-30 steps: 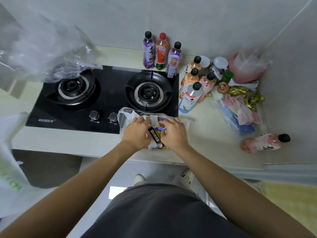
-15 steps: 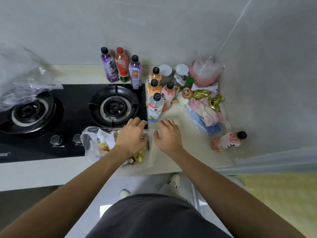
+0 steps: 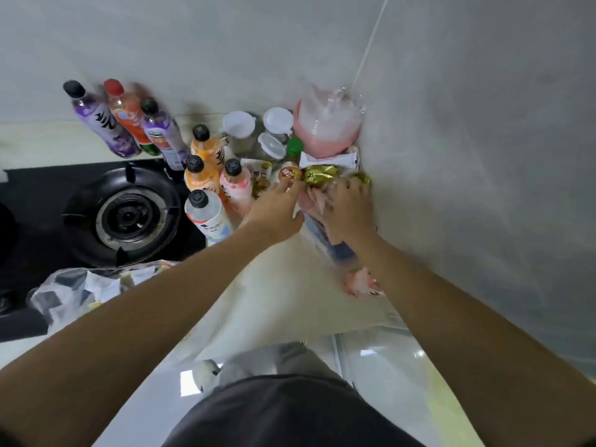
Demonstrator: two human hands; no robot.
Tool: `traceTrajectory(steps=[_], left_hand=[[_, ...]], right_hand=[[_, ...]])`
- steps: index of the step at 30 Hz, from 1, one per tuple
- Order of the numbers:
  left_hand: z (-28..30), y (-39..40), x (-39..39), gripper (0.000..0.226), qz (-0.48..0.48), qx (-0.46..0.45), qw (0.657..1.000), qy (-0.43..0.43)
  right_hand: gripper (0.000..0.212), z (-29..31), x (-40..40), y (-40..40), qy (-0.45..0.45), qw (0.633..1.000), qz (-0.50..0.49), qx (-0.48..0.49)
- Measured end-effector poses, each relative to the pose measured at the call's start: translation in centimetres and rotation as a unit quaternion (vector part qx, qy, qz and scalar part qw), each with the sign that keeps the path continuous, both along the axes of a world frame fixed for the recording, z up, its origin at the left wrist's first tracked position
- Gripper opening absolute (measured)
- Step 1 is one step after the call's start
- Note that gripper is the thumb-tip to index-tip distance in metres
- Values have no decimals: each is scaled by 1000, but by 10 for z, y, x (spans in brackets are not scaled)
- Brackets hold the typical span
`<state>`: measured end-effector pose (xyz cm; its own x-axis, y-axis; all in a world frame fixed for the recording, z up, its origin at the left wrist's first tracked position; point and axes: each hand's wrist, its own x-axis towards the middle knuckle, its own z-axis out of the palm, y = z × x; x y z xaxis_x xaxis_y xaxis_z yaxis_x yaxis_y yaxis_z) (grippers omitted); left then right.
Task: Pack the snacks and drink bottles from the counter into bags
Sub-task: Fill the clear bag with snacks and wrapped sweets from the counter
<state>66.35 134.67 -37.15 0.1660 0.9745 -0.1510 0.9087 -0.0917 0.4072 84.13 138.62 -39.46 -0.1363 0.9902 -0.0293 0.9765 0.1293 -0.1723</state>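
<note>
— Hands? Left hand (image 3: 274, 208) reaching toward small round snack (image 3: 290, 173), fingers stretched out, near it, contact unclear. Right hand (image 3: 345, 208) curled over pink packets (image 3: 317, 201) beside gold wrapper (image 3: 319, 175); blurred.

— Bottles (image 3: 206, 179)? Upright on tabletop (image 3: 283, 285), between burner (image 3: 129, 217) and snacks. Bag (image 3: 80, 291) lying at stove's front edge, well apart from both hands.

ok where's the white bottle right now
Head view: the white bottle stands left of centre at the right edge of the stove, in front of the orange bottles.
</note>
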Motion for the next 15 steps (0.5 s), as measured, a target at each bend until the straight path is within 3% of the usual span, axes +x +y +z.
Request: traceTrajectory(steps=[4,9,15], left_hand=[[-21,54,30,62,11,-6,1000,-15],[-43,92,49,64,-7,-4,1000,15],[-62,106,56,48,-2,40,997,67]], right_hand=[[88,-1,22,29,72,996,-11,-53],[60,-21,37,53,55,996,26,-65],[53,-37,42,60,-42,995,77,-49]])
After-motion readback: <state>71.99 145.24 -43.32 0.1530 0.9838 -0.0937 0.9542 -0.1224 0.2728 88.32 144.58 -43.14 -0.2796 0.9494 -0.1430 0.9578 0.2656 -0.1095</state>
